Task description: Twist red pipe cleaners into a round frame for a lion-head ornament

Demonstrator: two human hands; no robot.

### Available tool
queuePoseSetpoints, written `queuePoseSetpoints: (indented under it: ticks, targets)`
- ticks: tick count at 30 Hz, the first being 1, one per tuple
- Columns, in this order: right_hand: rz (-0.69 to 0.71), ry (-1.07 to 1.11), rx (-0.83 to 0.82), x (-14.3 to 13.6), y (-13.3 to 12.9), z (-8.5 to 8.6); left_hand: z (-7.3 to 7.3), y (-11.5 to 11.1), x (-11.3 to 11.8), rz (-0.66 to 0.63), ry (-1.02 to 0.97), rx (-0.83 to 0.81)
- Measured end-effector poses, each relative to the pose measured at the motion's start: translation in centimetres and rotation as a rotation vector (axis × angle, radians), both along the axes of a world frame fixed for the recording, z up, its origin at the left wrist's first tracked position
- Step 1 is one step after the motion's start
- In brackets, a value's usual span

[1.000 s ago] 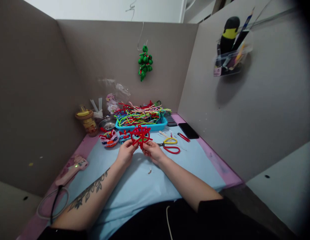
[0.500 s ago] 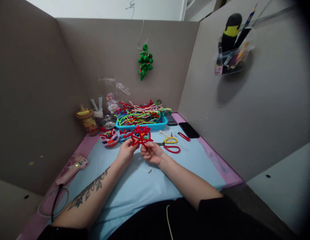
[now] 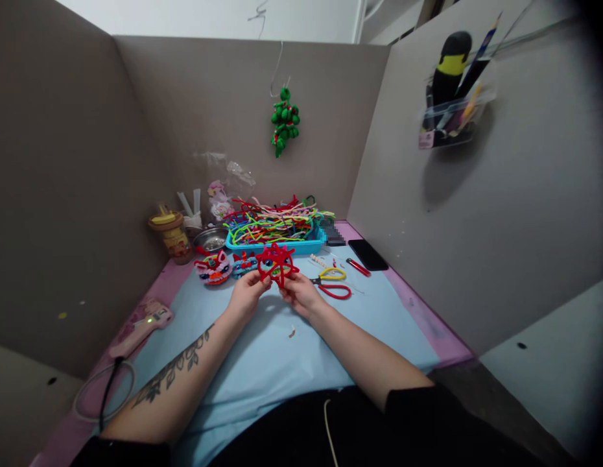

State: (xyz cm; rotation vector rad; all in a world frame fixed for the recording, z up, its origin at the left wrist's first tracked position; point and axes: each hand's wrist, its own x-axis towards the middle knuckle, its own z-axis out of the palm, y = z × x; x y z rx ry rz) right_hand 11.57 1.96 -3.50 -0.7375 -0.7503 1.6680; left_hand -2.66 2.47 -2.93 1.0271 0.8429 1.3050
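A round red frame (image 3: 281,267) of fuzzy stems, with spokes crossing in its middle, is held up over the table. My left hand (image 3: 250,292) pinches its lower left edge, and the fingers of my right hand (image 3: 300,293) are closed on its lower right edge. Just behind the frame are several colourful animal heads: a pink and red one (image 3: 214,268) at the left and a blue one (image 3: 244,263) beside it. Another is partly hidden by the red frame. Scissors (image 3: 334,284) with one yellow and one red handle lie to the right of my right hand.
Behind stands a blue basket (image 3: 301,248) heaped with coloured stems. A metal bowl (image 3: 211,240) and a lidded cup (image 3: 172,239) are at the back left. A pink glue gun (image 3: 143,329) lies left, a phone (image 3: 367,253) and a red cutter (image 3: 358,266) right.
The red frame has shifted slightly to the right and turned a little. My right hand's fingers have moved up onto its lower right edge.
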Motion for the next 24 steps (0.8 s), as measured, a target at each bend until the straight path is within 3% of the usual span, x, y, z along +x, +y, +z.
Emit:
queuePoseSetpoints:
  ticks: [8, 18, 24]
  targets:
    - [-0.187, -0.122, 0.105, -0.2, 0.3, -0.2, -0.2, 0.3, -0.1, 0.011, -0.048, -0.033]
    - [-0.159, -0.190, 0.123, 0.1, 0.2, -0.2, -0.1, 0.5, -0.9, -0.072, -0.050, -0.045]
    - [-0.165, -0.152, 0.122, 0.2, 0.2, -0.2, 0.1, 0.5, -1.0, -0.056, -0.052, -0.018]
